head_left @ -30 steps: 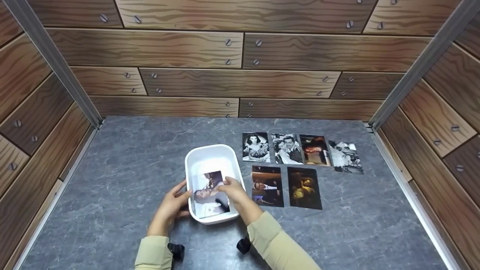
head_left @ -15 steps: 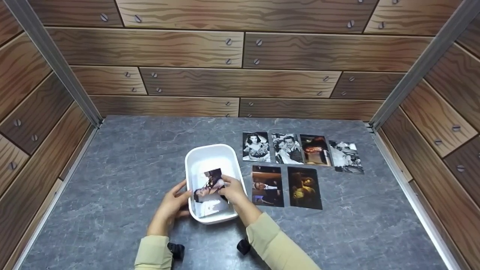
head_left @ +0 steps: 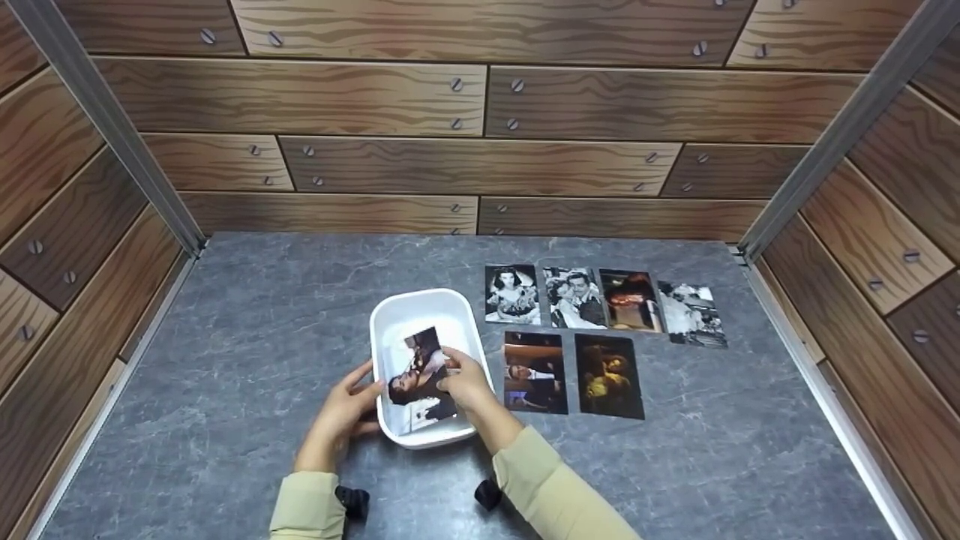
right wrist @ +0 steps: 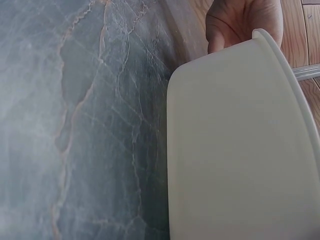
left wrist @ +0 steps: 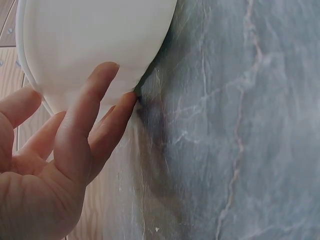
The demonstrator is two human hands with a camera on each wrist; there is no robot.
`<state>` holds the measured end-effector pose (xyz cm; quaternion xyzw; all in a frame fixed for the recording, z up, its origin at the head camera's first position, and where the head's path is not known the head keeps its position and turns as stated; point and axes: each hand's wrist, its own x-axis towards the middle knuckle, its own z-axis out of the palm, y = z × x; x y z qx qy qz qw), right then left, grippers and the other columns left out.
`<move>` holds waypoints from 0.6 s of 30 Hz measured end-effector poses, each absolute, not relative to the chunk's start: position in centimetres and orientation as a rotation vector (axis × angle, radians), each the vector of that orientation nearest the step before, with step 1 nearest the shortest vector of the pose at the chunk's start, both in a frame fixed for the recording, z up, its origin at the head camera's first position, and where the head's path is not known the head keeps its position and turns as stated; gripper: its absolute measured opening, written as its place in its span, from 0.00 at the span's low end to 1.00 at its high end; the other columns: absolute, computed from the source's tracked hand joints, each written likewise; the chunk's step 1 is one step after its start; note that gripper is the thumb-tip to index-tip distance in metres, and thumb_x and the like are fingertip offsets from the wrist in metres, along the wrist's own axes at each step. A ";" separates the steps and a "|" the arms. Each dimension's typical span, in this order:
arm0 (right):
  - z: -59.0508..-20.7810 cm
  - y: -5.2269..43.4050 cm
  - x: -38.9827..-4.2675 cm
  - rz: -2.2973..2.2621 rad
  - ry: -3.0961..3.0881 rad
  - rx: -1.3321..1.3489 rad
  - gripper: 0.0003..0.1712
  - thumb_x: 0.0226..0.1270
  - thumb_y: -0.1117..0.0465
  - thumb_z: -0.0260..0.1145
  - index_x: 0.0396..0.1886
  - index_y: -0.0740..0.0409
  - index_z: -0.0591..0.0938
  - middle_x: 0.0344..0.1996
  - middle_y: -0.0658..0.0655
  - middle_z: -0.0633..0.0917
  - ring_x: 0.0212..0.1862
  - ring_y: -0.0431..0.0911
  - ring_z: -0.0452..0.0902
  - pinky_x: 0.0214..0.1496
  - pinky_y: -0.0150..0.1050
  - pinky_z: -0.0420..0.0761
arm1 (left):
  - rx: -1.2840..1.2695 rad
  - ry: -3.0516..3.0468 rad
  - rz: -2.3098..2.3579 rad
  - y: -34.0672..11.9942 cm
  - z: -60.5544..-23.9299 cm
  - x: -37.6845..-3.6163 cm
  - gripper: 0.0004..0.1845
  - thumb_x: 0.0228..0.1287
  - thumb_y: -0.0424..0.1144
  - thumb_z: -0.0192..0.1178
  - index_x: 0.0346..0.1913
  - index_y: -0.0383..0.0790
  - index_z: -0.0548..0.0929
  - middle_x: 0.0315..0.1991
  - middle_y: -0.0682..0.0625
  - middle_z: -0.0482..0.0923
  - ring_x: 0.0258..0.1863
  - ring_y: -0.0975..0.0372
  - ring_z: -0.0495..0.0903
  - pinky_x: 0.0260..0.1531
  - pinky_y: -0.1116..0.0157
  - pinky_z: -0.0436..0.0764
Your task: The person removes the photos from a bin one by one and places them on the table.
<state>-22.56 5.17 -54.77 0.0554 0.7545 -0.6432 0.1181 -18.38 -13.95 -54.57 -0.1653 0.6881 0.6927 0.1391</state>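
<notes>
A white plastic tub (head_left: 457, 306) stands on the grey table. My left hand (head_left: 345, 409) holds its left side, thumb at the rim and fingers against the outer wall. In the left wrist view those fingertips (left wrist: 111, 69) touch the tub's wall. My right hand (head_left: 472, 382) reaches over the tub's right rim and pinches the right edge of a photo print (head_left: 412, 380), which shows a dark-haired person. The print lies tilted inside the tub. Beyond the tub wall in the right wrist view, my left hand (right wrist: 245, 22) shows; the right hand is out of that view.
Several photo prints lie face up right of the tub: a back row with a black-and-white portrait (head_left: 512, 294), and a front row with a colour print (head_left: 535, 373) and a dark print (head_left: 609, 376). Wood-patterned walls (head_left: 480, 165) enclose the table. Black wrist devices (head_left: 352, 502) hang near the sleeves.
The right hand's grip on the photo print has shifted to its right edge. The print has turned slightly and its far end has moved toward the tub's back. The left hand keeps still.
</notes>
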 end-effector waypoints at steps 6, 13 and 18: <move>-54.6 5.3 -22.5 -1.913 2.180 0.124 0.39 0.45 0.83 0.57 0.64 0.70 0.70 0.36 0.56 0.73 0.34 0.43 0.69 0.34 0.28 0.75 | -0.485 2.005 1.990 -13.8 -54.4 -18.4 0.31 0.70 0.37 0.56 0.73 0.41 0.62 0.61 0.31 0.72 0.38 0.56 0.83 0.21 0.62 0.85; -53.9 5.8 -22.4 -2.067 2.019 0.109 0.42 0.43 0.84 0.54 0.66 0.71 0.67 0.30 0.51 0.68 0.26 0.38 0.62 0.29 0.25 0.71 | -0.502 1.991 1.988 -13.7 -54.5 -18.5 0.31 0.70 0.38 0.57 0.73 0.42 0.62 0.61 0.31 0.72 0.38 0.57 0.83 0.22 0.62 0.86; -52.4 6.5 -22.6 -2.147 1.946 0.094 0.42 0.44 0.84 0.55 0.67 0.72 0.65 0.32 0.53 0.70 0.28 0.38 0.65 0.31 0.25 0.71 | -0.506 1.999 1.961 -13.9 -54.5 -18.4 0.33 0.69 0.40 0.58 0.74 0.43 0.61 0.63 0.31 0.70 0.39 0.57 0.84 0.23 0.61 0.86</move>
